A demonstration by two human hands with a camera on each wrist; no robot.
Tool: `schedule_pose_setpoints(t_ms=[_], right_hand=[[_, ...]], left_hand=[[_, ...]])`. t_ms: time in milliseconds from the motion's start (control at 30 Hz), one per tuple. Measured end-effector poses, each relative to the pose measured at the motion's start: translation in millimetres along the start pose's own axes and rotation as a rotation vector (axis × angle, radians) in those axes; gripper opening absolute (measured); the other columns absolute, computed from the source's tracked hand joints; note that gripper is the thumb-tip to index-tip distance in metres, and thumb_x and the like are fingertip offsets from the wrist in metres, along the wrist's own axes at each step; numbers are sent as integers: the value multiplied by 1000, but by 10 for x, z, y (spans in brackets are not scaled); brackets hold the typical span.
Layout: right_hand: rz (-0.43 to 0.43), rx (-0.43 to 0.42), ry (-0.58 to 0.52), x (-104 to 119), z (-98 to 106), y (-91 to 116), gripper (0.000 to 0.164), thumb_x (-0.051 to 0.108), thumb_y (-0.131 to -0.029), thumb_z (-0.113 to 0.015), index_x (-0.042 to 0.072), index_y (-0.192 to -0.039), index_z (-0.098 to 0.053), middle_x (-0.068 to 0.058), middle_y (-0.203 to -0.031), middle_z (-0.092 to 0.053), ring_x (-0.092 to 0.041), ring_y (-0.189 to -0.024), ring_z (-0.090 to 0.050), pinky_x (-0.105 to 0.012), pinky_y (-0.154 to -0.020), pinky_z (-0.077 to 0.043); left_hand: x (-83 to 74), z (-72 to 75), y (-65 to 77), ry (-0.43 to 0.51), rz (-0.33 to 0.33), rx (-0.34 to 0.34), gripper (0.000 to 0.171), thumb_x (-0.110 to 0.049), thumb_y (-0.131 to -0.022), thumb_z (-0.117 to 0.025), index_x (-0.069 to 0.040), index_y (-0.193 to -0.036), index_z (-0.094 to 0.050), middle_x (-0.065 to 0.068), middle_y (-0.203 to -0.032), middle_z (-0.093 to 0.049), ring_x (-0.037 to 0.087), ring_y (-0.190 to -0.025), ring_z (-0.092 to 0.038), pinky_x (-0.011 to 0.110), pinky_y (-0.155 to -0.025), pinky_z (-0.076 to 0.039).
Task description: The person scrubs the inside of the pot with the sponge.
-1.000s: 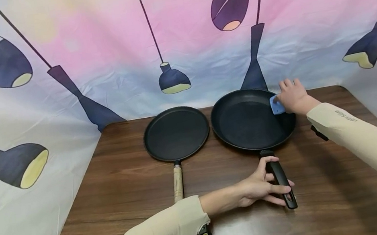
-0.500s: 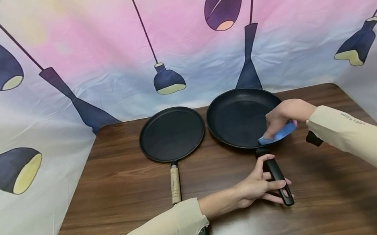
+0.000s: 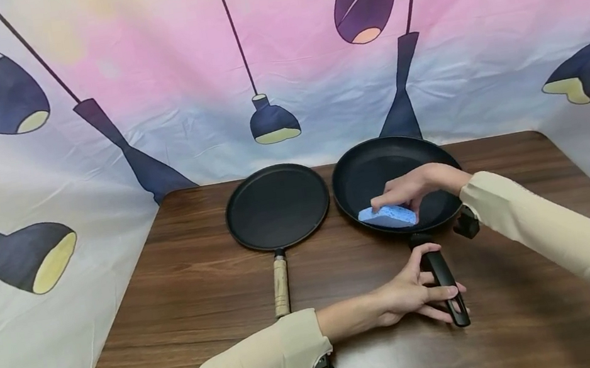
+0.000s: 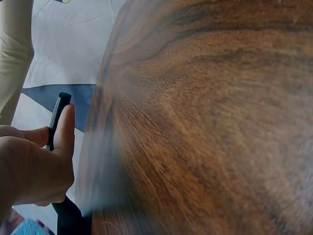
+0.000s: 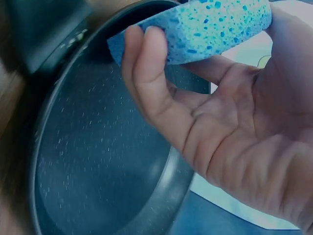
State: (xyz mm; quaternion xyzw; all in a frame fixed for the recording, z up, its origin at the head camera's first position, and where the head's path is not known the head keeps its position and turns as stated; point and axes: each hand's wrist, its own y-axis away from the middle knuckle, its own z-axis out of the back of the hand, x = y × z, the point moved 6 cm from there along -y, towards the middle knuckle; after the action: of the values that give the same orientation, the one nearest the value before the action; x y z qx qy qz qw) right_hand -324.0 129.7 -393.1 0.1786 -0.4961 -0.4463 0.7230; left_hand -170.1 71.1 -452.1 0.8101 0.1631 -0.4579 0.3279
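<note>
A deep black frying pan (image 3: 366, 183) stands at the back right of the table, its black handle (image 3: 441, 270) pointing toward me. My left hand (image 3: 411, 290) grips that handle between thumb and fingers; the left wrist view shows the handle (image 4: 59, 115) pinched too. Over the near side of the pan, my right hand (image 3: 415, 186) holds a blue sponge (image 3: 388, 217). Thumb and fingers pinch the porous sponge (image 5: 220, 32) in the right wrist view, with the speckled pan interior (image 5: 102, 142) below. Whether the sponge touches the pan there I cannot tell.
A flat black griddle pan (image 3: 277, 207) with a wooden handle (image 3: 281, 286) lies left of the frying pan, close to its rim. Both rest on a brown wooden table (image 3: 185, 289). Behind hangs a cloth backdrop (image 3: 167, 57) printed with lamps.
My right hand has swept the sponge from the pan's right rim toward me, then left along its near side. The left hand keeps its grip on the handle.
</note>
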Motion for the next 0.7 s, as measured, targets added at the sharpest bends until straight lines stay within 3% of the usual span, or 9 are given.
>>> schedule_pose_setpoints(t_ms=[133,200,367,500,600,700], right_hand=[[31,-27,-113,55,41,-123,59,45,-106,-38,0,-142,-51,-9,-98,-51,-16,-75,-51,-30,-77,-61],[55,-50,-176,93,71,-194,64,45,-106,-37,-3,-148,-43,-15,-114,-52,-20,-87,-58,-32,-80,-62],[88,-177,-250,140,159,-376,67,42,-107,-39,-7,-152,-35,-28,-131,-48,-29,-108,-60,-39,-91,-62],[85,-298,-105,126,244,-475,68,39,-109,-42,0,-162,-22,-32,-154,-34,-36,-121,-57,-43,-95,-60],[69,-402,134,115,337,-490,71,37,-107,-51,6,-163,-21,-32,-161,-28,-43,-131,-50,-49,-101,-54],[53,-484,379,91,412,-485,71,30,-103,-63,11,-161,-29,-36,-154,-34,-47,-128,-47,-52,-97,-49]], left_hand=[[18,-19,-8,11,-3,5,64,0,-103,-56,-33,-149,-27,20,-127,-69,44,-119,-65,56,-96,-58],[26,-24,-10,14,-8,7,64,0,-103,-56,-33,-149,-26,20,-127,-69,47,-120,-64,57,-96,-58],[39,-40,-4,11,-7,23,64,-2,-104,-56,-35,-148,-25,18,-126,-70,51,-121,-61,56,-97,-57],[37,-29,9,7,-8,16,64,-1,-103,-56,-35,-148,-26,18,-125,-70,50,-120,-62,56,-96,-58],[21,-19,13,3,-15,14,64,-1,-103,-57,-34,-149,-26,19,-126,-70,49,-119,-63,55,-95,-58],[12,-7,14,-1,-16,14,65,0,-103,-57,-33,-149,-26,20,-126,-70,47,-119,-65,55,-95,-58]])
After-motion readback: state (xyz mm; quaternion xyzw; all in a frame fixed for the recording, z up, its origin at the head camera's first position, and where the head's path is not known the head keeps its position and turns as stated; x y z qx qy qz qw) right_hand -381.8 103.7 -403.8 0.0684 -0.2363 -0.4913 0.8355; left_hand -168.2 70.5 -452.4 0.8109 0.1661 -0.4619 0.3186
